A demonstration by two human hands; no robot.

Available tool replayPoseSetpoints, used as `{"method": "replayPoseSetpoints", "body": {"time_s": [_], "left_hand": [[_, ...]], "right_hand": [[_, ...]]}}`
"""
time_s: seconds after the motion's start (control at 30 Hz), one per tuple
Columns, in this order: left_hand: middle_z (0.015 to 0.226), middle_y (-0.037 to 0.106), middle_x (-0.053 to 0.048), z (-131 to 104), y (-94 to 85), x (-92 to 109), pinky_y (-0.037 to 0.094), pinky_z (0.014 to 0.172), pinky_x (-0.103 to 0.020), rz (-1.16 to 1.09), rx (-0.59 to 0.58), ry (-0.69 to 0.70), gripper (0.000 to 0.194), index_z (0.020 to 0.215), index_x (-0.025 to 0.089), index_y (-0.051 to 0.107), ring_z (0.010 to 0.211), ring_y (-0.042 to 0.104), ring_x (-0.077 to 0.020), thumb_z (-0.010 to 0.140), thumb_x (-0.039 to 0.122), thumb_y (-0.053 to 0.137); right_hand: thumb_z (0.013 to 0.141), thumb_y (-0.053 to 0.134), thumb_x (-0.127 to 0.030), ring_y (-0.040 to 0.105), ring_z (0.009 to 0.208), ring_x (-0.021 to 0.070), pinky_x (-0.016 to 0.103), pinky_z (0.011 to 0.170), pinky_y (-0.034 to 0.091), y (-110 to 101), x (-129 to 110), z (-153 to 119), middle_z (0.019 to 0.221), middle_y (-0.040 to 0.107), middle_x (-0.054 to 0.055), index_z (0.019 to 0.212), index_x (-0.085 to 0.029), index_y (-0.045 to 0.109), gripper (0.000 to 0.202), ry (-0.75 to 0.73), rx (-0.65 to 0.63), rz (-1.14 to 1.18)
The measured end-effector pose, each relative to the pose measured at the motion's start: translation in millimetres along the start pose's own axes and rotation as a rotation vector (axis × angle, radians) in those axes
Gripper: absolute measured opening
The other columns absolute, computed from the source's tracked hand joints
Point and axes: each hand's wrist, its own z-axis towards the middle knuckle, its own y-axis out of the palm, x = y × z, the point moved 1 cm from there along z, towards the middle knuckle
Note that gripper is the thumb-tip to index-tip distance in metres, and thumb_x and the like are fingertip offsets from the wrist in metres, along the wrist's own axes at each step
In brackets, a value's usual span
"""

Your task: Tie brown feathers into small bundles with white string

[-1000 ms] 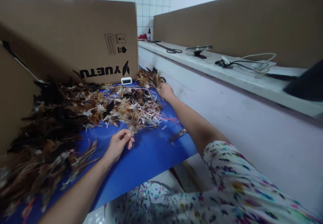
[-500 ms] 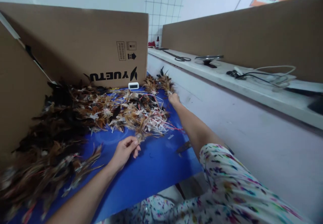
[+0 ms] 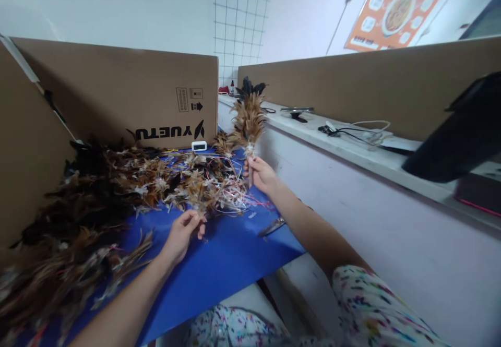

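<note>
My right hand (image 3: 261, 174) is closed around the stick of a feather duster (image 3: 249, 120), brown feathers with black tips, held upright above the right side of the table. Over the blue tabletop (image 3: 219, 253), my left hand (image 3: 187, 232) pinches the base of a small bunch of brown feathers (image 3: 200, 201). That bunch overlaps the feather heap behind it, so its outline is hard to make out. A second duster-like feather bundle (image 3: 224, 144) lies just behind the raised one. Scissors (image 3: 272, 227) rest near the table's right edge.
Loose feathers (image 3: 78, 222) cover the left and back of the table, with white and red strips (image 3: 235, 193) among them. A small white digital timer (image 3: 199, 146) stands before a cardboard box (image 3: 156, 91). Along the right runs a ledge (image 3: 305, 122) with cables (image 3: 364, 130) and a black container (image 3: 454, 133).
My right hand has lifted the feather duster from the back right of the table and drawn it nearer, now upright. My left hand still pinches its bunch. The view has tilted up and turned right.
</note>
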Motion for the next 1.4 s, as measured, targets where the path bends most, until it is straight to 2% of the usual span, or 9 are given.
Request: {"method": "replayPoseSetpoints", "body": {"time_s": [0.2,0.33,0.5,0.73,0.83,0.97,1.07,1.2,1.4], "left_hand": [[0.089,0.071,-0.005,-3.8,6.0,8.5,0.059,0.079,-0.029,-0.09,-0.003,0.008,0.045,0.068,0.016,0.062,0.093,0.066,-0.0185,0.061,0.051,0.089],[0.078,0.066,-0.002,-5.9,8.7,5.5,0.057,0.088,-0.033,-0.023,-0.097,0.033,0.043,0.067,0.016,0.065,0.082,0.064,-0.0156,0.064,0.052,0.087],[0.07,0.069,-0.005,-3.1,5.1,-0.5,0.052,0.074,-0.029,0.142,-0.228,0.046,0.048,0.073,0.014,0.065,0.068,0.063,-0.0149,0.072,0.061,0.078],[0.07,0.07,-0.004,0.2,-0.7,-3.8,0.044,0.075,-0.027,0.25,-0.24,0.159,0.048,0.072,0.014,0.066,0.069,0.06,-0.0138,0.078,0.061,0.073],[0.068,0.069,-0.003,-1.1,-1.4,-5.2,0.043,0.071,-0.026,0.146,-0.221,0.156,0.046,0.073,0.015,0.065,0.066,0.06,-0.0136,0.077,0.06,0.074],[0.066,0.067,-0.002,-0.5,-3.4,-5.7,0.042,0.068,-0.025,0.106,-0.189,0.181,0.043,0.073,0.014,0.066,0.064,0.056,-0.0117,0.079,0.056,0.075],[0.065,0.065,-0.002,0.9,-5.4,-6.5,0.041,0.068,-0.025,0.108,-0.186,0.174,0.042,0.072,0.015,0.065,0.063,0.055,-0.0111,0.08,0.055,0.075],[0.064,0.063,-0.001,0.5,-5.7,-6.2,0.041,0.068,-0.025,0.125,-0.206,0.199,0.04,0.07,0.015,0.064,0.064,0.054,-0.011,0.083,0.052,0.073],[0.065,0.058,-0.001,-3.8,-0.9,-1.2,0.042,0.069,-0.027,0.136,-0.312,0.219,0.037,0.072,0.014,0.065,0.061,0.051,-0.0107,0.086,0.048,0.07]], "right_hand": [[0.047,0.096,-0.037,0.05,0.058,0.0068,0.021,0.055,0.04,44.6,40.5,-58.3,0.065,0.058,-0.007,0.076,-0.017,0.06,0.05,0.034,-0.3,0.171],[0.045,0.097,-0.034,0.056,0.062,0.0093,0.024,0.062,0.045,66.0,66.0,-72.9,0.067,0.063,-0.004,0.075,-0.016,0.061,0.05,0.078,-0.35,0.146],[0.045,0.095,-0.042,0.059,0.063,0.0117,0.024,0.06,0.046,69.1,72.6,-76.2,0.072,0.067,-0.001,0.078,-0.016,0.063,0.053,0.089,-0.412,0.048],[0.063,0.082,-0.056,0.054,0.067,0.013,0.027,0.065,0.044,65.9,51.6,-78.9,0.069,0.061,0.0,0.072,-0.015,0.063,0.045,-0.219,-0.454,-0.341],[0.076,0.07,-0.055,0.055,0.07,0.0156,0.03,0.068,0.046,63.2,35.2,-81.8,0.074,0.062,0.002,0.079,-0.016,0.064,0.04,-0.413,-0.343,-0.601],[0.08,0.069,-0.056,0.063,0.109,0.0261,0.04,0.091,0.052,48.7,9.5,-78.9,0.125,0.064,0.015,0.132,-0.016,0.053,0.068,-0.711,-0.001,-0.704],[0.075,0.068,-0.07,0.03,0.15,0.0365,0.054,0.118,0.034,38.3,-6.8,-67.1,0.158,0.034,0.023,0.153,-0.014,0.029,0.104,-0.967,0.05,-0.934],[0.074,0.059,-0.082,0.002,0.157,0.0388,0.061,0.123,0.018,33.6,-22.7,-45.5,0.168,0.007,0.022,0.161,-0.013,0.007,0.122,-1.004,-0.04,-1.211],[0.066,0.058,-0.089,-0.002,0.157,0.0407,0.065,0.121,0.017,37.2,-37.3,-32.4,0.168,0.004,0.024,0.162,-0.011,0.002,0.135,-0.953,-0.146,-1.33]]}}
